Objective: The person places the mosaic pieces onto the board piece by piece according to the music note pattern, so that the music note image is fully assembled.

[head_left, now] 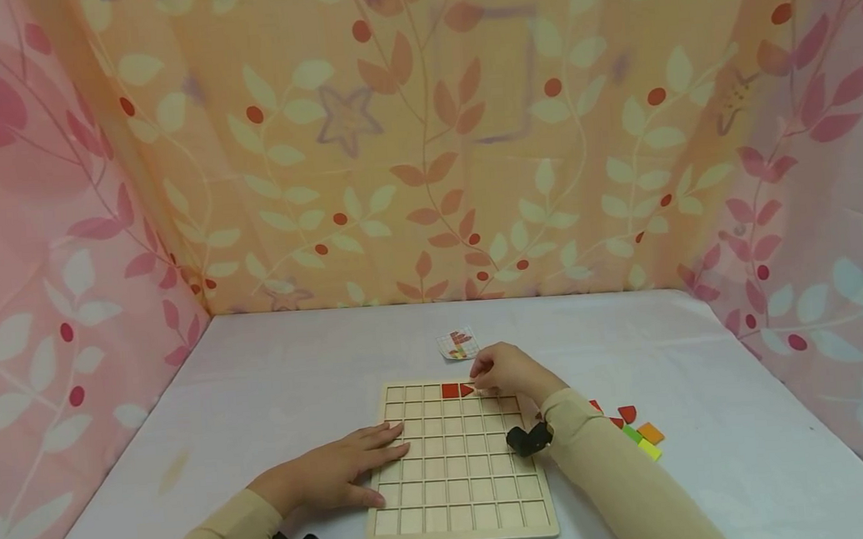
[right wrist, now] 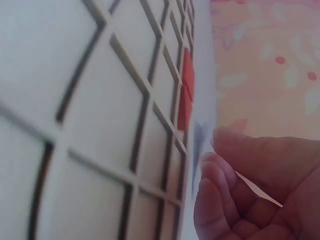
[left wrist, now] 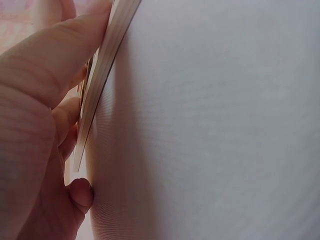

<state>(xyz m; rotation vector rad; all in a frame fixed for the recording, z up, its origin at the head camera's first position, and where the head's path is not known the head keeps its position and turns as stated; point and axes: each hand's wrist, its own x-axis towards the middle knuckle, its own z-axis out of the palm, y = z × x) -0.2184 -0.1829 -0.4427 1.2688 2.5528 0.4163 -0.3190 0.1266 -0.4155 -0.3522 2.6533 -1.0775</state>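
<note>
A wooden grid board (head_left: 461,537) lies flat on the table. In its farthest row sit a red square tile (head_left: 450,391) and, just right of it, a red pointed tile (head_left: 466,391). My left hand (head_left: 343,463) rests with spread fingers on the board's left edge; the left wrist view shows the thumb (left wrist: 55,55) along that edge. Over the board's far right corner is my right hand (head_left: 512,371). Its thumb and fingers are bent toward each other beside the red tiles (right wrist: 185,112), with nothing visible between the tips in the right wrist view.
Right of the board, partly behind the right sleeve (head_left: 617,457), lie several loose tiles, among them a red (head_left: 627,414), an orange (head_left: 650,433) and a yellow one (head_left: 649,449). A small printed card (head_left: 452,345) lies beyond the board. Patterned curtains (head_left: 425,178) enclose the table.
</note>
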